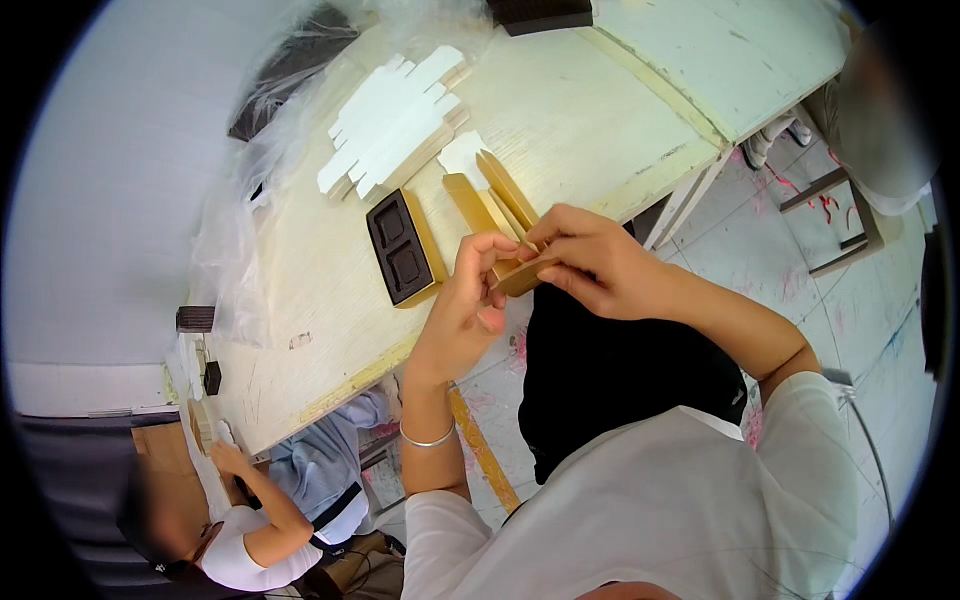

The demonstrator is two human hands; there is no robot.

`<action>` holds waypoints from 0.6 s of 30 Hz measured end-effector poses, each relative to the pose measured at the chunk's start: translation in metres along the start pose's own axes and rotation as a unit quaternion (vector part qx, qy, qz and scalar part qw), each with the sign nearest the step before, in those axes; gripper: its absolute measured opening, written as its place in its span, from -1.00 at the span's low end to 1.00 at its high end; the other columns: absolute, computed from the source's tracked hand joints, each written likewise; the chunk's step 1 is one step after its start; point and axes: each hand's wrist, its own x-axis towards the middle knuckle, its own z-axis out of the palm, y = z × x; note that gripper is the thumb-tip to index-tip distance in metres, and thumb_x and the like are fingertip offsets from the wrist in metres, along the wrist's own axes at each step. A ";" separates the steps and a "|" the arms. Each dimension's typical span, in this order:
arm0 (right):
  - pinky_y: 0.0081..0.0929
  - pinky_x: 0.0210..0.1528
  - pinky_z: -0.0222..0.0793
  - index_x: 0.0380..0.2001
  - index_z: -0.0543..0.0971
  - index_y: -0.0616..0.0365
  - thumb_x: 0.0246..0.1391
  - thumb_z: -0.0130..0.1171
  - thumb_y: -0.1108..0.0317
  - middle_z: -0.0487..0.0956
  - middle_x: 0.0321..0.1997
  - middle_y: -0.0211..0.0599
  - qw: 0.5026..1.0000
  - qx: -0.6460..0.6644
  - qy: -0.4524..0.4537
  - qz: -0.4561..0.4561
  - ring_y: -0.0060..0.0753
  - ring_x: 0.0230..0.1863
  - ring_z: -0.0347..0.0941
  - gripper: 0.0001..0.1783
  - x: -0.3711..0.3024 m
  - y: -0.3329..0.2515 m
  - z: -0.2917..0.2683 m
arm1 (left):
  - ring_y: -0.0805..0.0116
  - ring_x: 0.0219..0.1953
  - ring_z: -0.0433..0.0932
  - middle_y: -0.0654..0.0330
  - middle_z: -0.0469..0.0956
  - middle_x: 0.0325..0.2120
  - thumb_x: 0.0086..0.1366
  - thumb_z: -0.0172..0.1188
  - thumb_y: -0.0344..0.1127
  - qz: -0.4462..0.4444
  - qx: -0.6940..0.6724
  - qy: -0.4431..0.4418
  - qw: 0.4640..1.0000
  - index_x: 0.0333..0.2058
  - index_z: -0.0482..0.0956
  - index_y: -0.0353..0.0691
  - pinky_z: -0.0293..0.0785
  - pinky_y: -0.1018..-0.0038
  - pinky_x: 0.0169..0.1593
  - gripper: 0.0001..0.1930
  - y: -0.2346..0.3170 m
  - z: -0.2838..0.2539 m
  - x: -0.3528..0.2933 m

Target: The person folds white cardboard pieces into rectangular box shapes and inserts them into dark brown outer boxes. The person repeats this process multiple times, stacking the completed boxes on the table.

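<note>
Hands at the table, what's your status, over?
Left grip, right grip: both holding gold carton, far end open. Box with dark insert close beside left grip, not blocking.

Holds gold carton [467, 203] between left hand [462, 300] and right hand [605, 262] at edge of bench [600, 110], near box with dark insert [405, 250] and white card stack [393, 120].

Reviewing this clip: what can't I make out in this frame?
All in the head view:
- Near end of the gold carton: partly hidden by the fingers of the left hand and right hand.
- Dark box: cut off by the top edge.
- Dark piece at upper left: details obscured by clear plastic.
- Whatever the co-worker's hand is handling: too small to tell.
</note>
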 end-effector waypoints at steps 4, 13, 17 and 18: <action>-0.52 -0.34 0.31 -0.17 0.46 0.24 0.00 0.17 0.58 0.39 -0.25 -0.20 0.977 0.156 0.049 0.135 -0.36 -0.39 0.34 -0.73 0.007 -0.011 0.002 | 0.55 -0.46 0.35 0.17 0.43 -0.22 0.32 0.11 -0.27 0.003 0.052 0.104 0.993 -0.02 0.20 -0.24 0.27 0.65 -0.41 -0.64 -0.009 0.017 -0.004; -0.45 -0.31 0.29 -0.21 0.51 0.17 -0.10 0.26 0.47 0.45 -0.18 -0.24 0.945 -0.315 -0.001 -0.092 -0.30 -0.37 0.35 -0.69 0.003 -0.009 0.001 | 0.53 -0.49 0.43 0.16 0.34 -0.08 0.28 0.12 -0.43 0.046 0.232 0.204 0.950 -0.19 0.42 -0.30 0.29 0.70 -0.53 -0.85 -0.004 0.031 -0.001; -0.39 -0.31 0.27 -0.32 0.52 0.18 -0.14 0.24 0.43 0.45 -0.26 -0.28 0.935 -0.328 -0.135 -0.033 -0.25 -0.35 0.40 -0.76 0.011 -0.014 -0.003 | 0.29 -0.51 0.44 0.15 0.45 -0.36 0.18 0.23 -0.39 0.093 0.349 0.201 0.911 -0.39 0.54 -0.33 0.34 0.53 -0.48 -0.88 -0.006 0.042 -0.008; -0.38 -0.28 0.29 -0.34 0.52 0.18 -0.14 0.22 0.44 0.46 -0.24 -0.26 0.928 -0.329 -0.175 -0.006 -0.24 -0.33 0.42 -0.78 0.014 -0.014 -0.004 | 0.22 -0.50 0.45 0.15 0.46 -0.42 0.16 0.24 -0.37 0.065 0.342 0.183 0.919 -0.40 0.56 -0.31 0.37 0.47 -0.44 -0.88 0.000 0.039 -0.007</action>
